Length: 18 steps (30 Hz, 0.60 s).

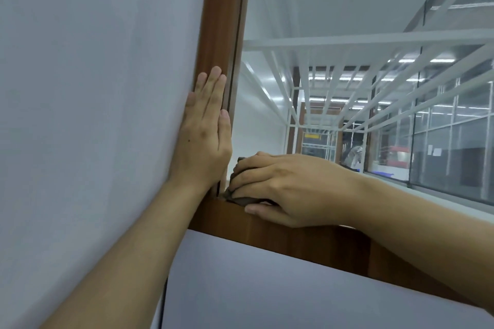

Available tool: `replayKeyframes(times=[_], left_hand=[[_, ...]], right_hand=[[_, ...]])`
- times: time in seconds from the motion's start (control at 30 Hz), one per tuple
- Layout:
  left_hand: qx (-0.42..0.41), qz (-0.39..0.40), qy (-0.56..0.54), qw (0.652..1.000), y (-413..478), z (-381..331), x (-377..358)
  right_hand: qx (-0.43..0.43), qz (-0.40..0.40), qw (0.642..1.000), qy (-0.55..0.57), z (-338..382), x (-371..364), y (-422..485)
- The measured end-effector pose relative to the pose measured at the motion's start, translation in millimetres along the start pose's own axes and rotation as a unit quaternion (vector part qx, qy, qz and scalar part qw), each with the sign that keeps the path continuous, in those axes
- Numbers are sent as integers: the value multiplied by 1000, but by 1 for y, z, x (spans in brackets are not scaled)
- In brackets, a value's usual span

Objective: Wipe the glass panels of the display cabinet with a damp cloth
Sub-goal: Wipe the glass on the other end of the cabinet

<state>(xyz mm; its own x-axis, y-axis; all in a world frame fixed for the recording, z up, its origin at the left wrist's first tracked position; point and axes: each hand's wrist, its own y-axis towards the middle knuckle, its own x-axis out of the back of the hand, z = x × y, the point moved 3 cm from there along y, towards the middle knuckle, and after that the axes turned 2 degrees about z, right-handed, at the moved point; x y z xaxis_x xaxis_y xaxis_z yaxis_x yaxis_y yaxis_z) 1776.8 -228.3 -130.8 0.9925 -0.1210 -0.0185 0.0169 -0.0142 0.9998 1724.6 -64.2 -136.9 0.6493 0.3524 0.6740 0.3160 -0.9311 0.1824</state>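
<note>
Grey wall (93, 88): fills the left half of the frame; plain, no part in the wipe.
Glass panel (334, 8): right of centre, running from the top edge down to the sill; white bars and ceiling lights seen through it or mirrored in it, cannot tell which.
Wooden upright (222, 21): stands between wall and glass, leaning slightly to the right in the picture.
Wooden sill (294, 243): slopes down to the lower right, meeting the upright at the corner where the work is.
Left hand (203, 136): centre left, flat on the upright, fingers straight, together and pointing up; holds nothing; probably braces the body for a reach into the corner.
Right hand (291, 187): centre, arm entering from the right, fingers pointing left at the upright; curled over and clamped on the cloth, thumb lying along the sill, likely to steady the stroke.
Cloth (240, 199): dark brown wad pressed into the bottom left corner of the glass, touching sill and foot of upright; mostly hidden under the fingers; long axis appears roughly vertical, up the corner; placed there, by judgement, to clear the edge where grime gathers.
</note>
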Motion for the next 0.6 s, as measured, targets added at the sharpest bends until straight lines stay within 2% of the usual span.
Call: replayKeyframes(times=[0.23, 0.37, 0.6], left_hand=[[47, -21, 35, 998, -19, -24, -8], [34, -3, 59, 998, -31, -49, -19], [11, 24, 24, 999, -29, -102, -39]], right_hand=[[-27, 2, 999, 26, 1, 11, -39], [-49, -14, 998, 38, 1, 16, -73], [-85, -18, 996, 37, 3, 32, -137]])
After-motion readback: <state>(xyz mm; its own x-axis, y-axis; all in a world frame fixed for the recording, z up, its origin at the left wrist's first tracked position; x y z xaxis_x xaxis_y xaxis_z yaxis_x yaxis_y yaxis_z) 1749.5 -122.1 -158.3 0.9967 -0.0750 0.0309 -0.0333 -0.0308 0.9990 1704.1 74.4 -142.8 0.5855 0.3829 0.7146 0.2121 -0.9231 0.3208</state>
